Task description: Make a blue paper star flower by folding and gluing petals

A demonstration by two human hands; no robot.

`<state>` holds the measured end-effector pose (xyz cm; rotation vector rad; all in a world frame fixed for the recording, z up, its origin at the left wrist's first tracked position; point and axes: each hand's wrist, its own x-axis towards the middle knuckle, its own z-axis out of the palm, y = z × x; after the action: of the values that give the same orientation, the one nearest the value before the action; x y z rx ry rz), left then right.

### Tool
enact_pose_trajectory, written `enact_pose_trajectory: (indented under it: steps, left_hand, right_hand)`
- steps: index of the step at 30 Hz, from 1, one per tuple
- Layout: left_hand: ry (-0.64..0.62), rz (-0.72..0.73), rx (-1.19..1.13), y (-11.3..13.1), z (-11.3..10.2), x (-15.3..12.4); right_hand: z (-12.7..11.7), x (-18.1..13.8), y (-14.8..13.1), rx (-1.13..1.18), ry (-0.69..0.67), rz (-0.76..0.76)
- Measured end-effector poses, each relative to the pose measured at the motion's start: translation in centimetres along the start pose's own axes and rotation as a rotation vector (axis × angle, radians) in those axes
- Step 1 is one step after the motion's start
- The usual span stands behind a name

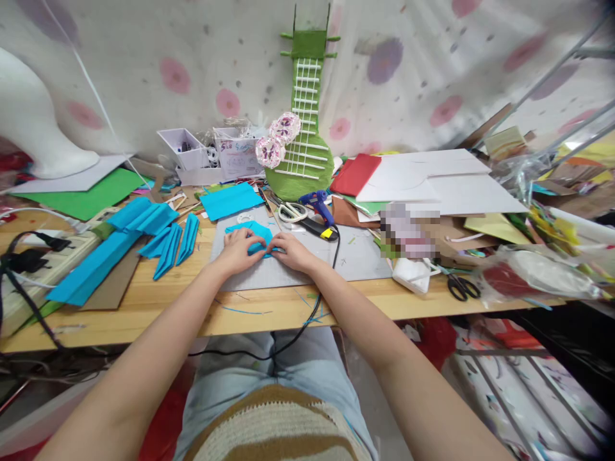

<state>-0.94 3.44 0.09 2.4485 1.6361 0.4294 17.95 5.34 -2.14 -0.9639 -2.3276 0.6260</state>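
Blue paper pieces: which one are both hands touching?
The blue piece on the grey board, held between the left hand and the right hand; the other pieces lie untouched by either hand.

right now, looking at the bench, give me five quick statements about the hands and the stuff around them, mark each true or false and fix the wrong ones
1. The left hand and right hand both touch blue paper over the gray board. True.
2. A blue glue gun lies beyond the right hand. True.
3. The left hand's fingers hold the glue gun. False: they are on the blue paper.
4. The black-handled scissors lie to the right of the gray board. True.
5. The right hand is on the black-handled scissors. False: it is at the blue paper, well apart from them.
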Motion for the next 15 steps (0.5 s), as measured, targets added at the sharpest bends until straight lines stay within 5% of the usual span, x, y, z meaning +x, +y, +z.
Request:
enact_pose_trajectory:
  steps: [15]
  left_hand:
    - [-0.161,-0.1,0.033,1.1,-1.1,1.7]
  right_hand:
    - [-0.2,0.4,0.0,-0.015,-0.033,0.016]
